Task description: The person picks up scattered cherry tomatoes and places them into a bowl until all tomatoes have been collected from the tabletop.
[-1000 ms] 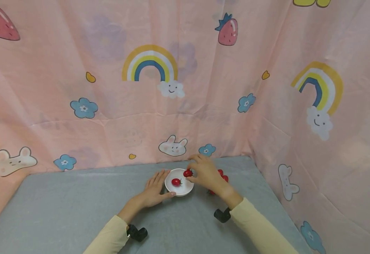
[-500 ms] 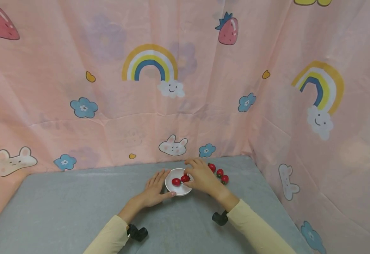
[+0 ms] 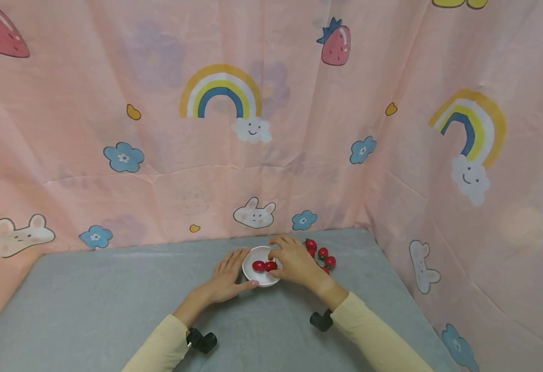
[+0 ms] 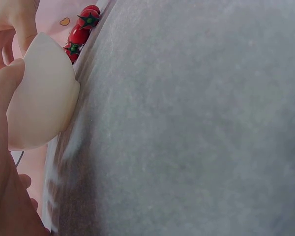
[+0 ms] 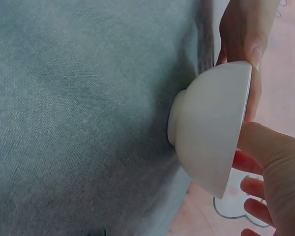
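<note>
Right hand (image 3: 295, 261) reaches over the bowl's right rim, thumb and fingertips bent close about a tomato (image 3: 270, 266) down inside; I read it as a light pinch, nearly closed, though how firm I cannot tell. Main worry here: skin looks glossy, so a squeeze off centre could shoot the fruit sideways into the other tomato (image 3: 258, 266), lying just left in the same bowl, touching or nearly so. Thumb and fingers work right at the rim; lifting out carelessly could catch it and tip the bowl (image 3: 264, 281). Right wrist view shows why that matters: the foot (image 5: 176, 118) is narrow under a wide flare. Left hand (image 3: 225, 279) braces the opposite side, fingers mostly straight, thumb on the rim, nothing clasped. I judge it a steadying touch; were it to press down hard, its own side could dip. Farther out, several loose tomatoes (image 3: 322, 253) sit on the worktop (image 3: 113, 299) to the right, some close behind the right hand. A backward sweep could knock one rolling, with no edge visible beside them to stop it; my view of the nearest is partly blocked.
</note>
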`<state>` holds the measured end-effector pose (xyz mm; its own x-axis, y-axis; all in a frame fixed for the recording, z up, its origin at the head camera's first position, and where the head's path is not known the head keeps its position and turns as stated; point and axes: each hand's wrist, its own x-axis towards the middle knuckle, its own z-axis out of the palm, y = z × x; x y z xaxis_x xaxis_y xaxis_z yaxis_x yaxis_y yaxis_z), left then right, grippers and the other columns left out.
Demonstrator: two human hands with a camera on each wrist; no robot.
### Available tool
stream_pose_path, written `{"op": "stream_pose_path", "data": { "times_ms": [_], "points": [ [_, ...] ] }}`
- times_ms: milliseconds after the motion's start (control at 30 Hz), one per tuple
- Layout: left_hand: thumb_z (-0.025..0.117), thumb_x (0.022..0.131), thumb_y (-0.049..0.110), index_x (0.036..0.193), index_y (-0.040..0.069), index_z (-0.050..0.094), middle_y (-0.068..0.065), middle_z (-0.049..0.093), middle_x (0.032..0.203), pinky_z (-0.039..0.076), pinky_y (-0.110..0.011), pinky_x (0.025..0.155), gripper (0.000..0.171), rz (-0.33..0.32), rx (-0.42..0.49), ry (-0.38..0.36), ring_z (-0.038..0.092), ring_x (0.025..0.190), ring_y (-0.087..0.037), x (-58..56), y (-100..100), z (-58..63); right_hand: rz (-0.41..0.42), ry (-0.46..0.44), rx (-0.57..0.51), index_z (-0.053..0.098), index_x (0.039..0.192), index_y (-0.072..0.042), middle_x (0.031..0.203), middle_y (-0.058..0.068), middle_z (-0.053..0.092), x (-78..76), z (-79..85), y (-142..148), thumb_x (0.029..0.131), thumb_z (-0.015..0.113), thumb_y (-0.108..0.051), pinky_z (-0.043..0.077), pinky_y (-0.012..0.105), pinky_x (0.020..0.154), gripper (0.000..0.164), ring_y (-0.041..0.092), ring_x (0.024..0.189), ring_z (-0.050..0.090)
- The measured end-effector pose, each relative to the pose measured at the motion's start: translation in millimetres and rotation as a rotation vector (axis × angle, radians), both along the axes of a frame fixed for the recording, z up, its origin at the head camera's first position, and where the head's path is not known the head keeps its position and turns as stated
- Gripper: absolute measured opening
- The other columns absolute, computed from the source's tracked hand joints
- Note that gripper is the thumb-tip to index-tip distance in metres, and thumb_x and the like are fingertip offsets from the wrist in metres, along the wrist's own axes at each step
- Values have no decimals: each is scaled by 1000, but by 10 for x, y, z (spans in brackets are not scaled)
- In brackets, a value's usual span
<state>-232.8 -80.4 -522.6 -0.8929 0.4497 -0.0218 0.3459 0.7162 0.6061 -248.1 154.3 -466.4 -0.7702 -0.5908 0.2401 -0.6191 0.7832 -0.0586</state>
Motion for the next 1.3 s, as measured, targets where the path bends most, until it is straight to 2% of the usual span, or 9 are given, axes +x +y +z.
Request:
{"op": "stream_pose_path", "data": {
  "times_ms": [367,600,1000,1300],
  "points": [
    [58,91,61,160,21,13,-12,12,168,11,-67,119,92,-1,10,-13,7,155,-40,-6,0,12,-5,-21,2,76,101,-18,132,4,62,21,48,13,79,81,-41,39,51,113,32,25,129,51],
    [58,91,61,160,20,13,-13,12,168,12,-67,119,92,-5,7,1,7,155,-40,5,2,22,-4,-1,-15,76,99,-18,130,5,63,31,62,36,79,82,-38,41,52,110,29,27,127,53],
    [59,91,60,160,20,14,-14,13,167,12,-66,120,91,3,9,0,9,154,-42,13,7,20,-42,-9,-20,76,99,-18,130,5,64,31,81,84,80,81,-39,42,51,111,29,25,127,53],
    [59,91,61,160,18,13,-14,14,167,12,-66,119,93,-3,14,7,9,154,-42,6,2,7,-72,-29,-59,77,103,-18,132,6,62,-33,137,188,81,81,-37,43,54,109,30,28,127,53]
  ]
}}
